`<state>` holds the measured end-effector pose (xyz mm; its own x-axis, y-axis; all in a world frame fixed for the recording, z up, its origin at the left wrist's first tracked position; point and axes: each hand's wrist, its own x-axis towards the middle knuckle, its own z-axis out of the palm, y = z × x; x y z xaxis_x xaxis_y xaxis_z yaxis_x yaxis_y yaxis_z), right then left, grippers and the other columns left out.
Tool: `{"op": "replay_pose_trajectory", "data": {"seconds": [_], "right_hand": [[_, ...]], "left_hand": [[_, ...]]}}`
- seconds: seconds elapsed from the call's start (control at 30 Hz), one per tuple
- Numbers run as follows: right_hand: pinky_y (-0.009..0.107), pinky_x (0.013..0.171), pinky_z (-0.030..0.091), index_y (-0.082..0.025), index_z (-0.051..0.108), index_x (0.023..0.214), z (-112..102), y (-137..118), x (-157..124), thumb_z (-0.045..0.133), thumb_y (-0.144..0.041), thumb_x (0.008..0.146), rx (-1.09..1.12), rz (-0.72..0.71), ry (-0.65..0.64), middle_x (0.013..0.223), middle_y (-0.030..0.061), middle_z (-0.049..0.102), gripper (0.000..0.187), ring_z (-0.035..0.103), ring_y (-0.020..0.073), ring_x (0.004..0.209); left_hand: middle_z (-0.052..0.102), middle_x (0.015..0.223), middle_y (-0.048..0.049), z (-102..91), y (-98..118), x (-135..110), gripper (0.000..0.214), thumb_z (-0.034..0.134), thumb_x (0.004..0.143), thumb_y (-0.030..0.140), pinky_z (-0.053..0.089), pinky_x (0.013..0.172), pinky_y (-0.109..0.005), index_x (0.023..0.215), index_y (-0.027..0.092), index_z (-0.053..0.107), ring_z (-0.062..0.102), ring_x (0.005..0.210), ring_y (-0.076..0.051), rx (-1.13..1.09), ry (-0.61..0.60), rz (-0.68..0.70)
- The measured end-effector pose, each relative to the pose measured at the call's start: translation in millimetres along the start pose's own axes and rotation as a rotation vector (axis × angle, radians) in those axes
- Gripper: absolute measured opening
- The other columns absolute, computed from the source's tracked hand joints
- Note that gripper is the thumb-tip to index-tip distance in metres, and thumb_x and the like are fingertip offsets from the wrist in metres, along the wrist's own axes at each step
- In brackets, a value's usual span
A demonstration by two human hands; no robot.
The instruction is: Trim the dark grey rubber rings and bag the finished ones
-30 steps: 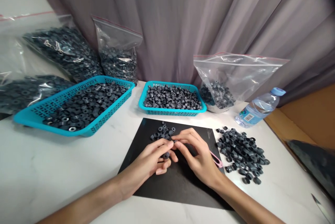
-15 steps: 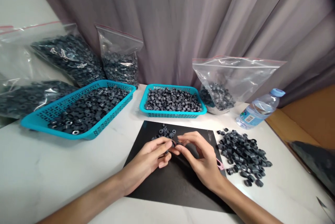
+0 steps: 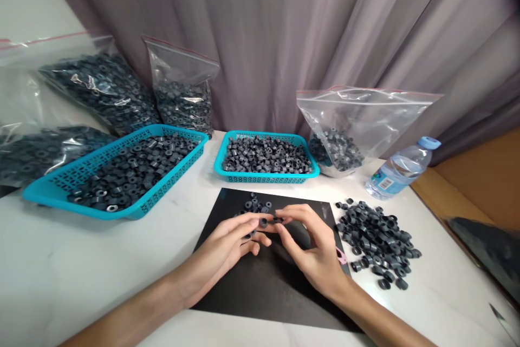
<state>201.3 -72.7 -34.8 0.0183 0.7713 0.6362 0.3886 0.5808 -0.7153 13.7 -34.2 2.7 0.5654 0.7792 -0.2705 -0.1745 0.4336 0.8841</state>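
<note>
Both of my hands rest over a black mat on the white table. My left hand pinches a small dark rubber ring at its fingertips. My right hand meets it from the right, fingers curled, pinching another small dark piece; a pink tool pokes out under its palm. A small cluster of rings lies on the mat just beyond my fingers.
A loose pile of rings lies right of the mat. Two teal baskets hold rings. Several clear bags of rings stand behind, before a curtain. A water bottle lies at right; a cardboard box beyond.
My fingertips have shifted slightly away from me and the ring now shows clearly between them. The view moved a little; the objects on the table stayed put.
</note>
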Motion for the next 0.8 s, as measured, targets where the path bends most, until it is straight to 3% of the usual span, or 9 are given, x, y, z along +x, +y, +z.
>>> {"op": "replay_pose_trajectory", "data": {"seconds": [0.2, 0.4, 0.53, 0.8], "right_hand": [[0.034, 0.082, 0.056, -0.024, 0.065, 0.111, -1.0, -1.0, -1.2, 0.067, -0.015, 0.09, -0.027, 0.002, -0.027, 0.102, 0.0048, 0.068, 0.022, 0.066, 0.0198, 0.094], [0.032, 0.08, 0.056, -0.023, 0.063, 0.114, 2.2, 1.1, -2.0, 0.069, -0.017, 0.089, 0.035, 0.073, -0.096, 0.097, 0.0024, 0.068, 0.026, 0.067, 0.0172, 0.088], [0.03, 0.078, 0.056, -0.024, 0.061, 0.117, 3.1, 0.5, -2.1, 0.069, -0.017, 0.089, 0.071, 0.097, -0.137, 0.099, 0.0022, 0.068, 0.03, 0.067, 0.0161, 0.086], [0.027, 0.07, 0.057, -0.025, 0.061, 0.116, 0.6, -2.6, -5.9, 0.064, -0.016, 0.091, 0.027, 0.057, -0.112, 0.102, 0.0033, 0.067, 0.027, 0.068, 0.0168, 0.087]], "left_hand": [[0.073, 0.103, -0.0112, 1.1, -3.6, -0.7, 0.024, 0.059, 0.096, 0.028, 0.047, 0.074, -0.028, 0.105, 0.016, 0.078, 0.066, 0.095, -0.022, -0.104, 0.012, -0.005], [0.073, 0.107, -0.0147, -0.3, -2.2, -1.5, 0.032, 0.058, 0.096, 0.036, 0.046, 0.078, -0.031, 0.105, 0.013, 0.078, 0.064, 0.097, -0.024, -0.076, 0.035, -0.018], [0.071, 0.113, -0.0142, 0.0, -3.2, -2.8, 0.026, 0.055, 0.097, 0.027, 0.044, 0.071, -0.029, 0.1, 0.014, 0.077, 0.061, 0.098, -0.023, -0.087, 0.067, -0.015], [0.068, 0.11, -0.0109, 1.7, -5.1, -4.4, 0.026, 0.051, 0.097, 0.019, 0.043, 0.072, -0.028, 0.098, 0.014, 0.076, 0.063, 0.094, -0.02, -0.083, -0.011, 0.016]]}}
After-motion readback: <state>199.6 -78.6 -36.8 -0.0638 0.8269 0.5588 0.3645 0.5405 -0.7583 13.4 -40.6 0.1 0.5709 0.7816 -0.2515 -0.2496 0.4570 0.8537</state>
